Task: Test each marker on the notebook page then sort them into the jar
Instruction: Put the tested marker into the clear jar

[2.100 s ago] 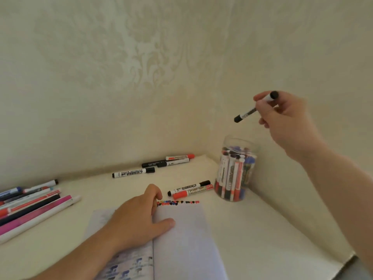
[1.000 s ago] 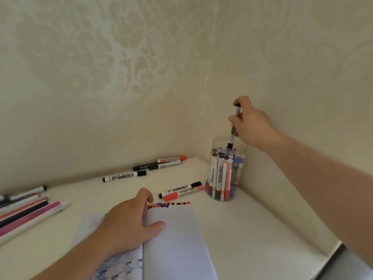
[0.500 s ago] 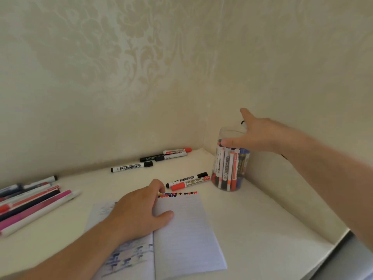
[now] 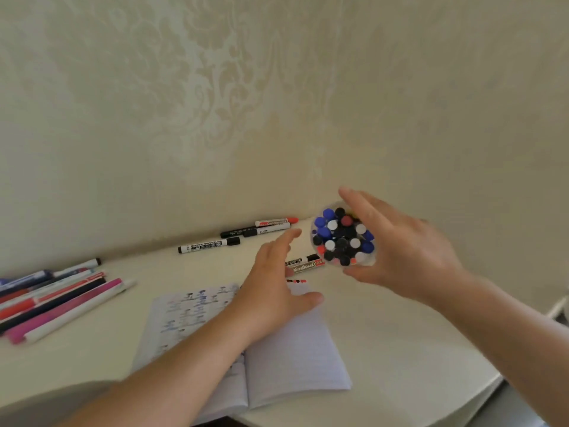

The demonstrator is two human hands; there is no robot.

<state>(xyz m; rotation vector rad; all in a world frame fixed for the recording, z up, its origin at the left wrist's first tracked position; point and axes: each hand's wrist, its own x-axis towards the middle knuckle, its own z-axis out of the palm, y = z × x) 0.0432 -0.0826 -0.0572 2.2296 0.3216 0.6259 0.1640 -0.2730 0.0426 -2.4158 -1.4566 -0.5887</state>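
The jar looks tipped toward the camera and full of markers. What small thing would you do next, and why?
Probably set the jar back upright on the table. The right hand holds it tilted, its packed marker caps facing the camera, so they could slide out. The left hand hovers open over the notebook, and loose markers on the table look yet to be sorted.

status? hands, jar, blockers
Right hand grips jar, tilted toward camera. Left hand open above notebook. Loose markers on desk. No blockers.
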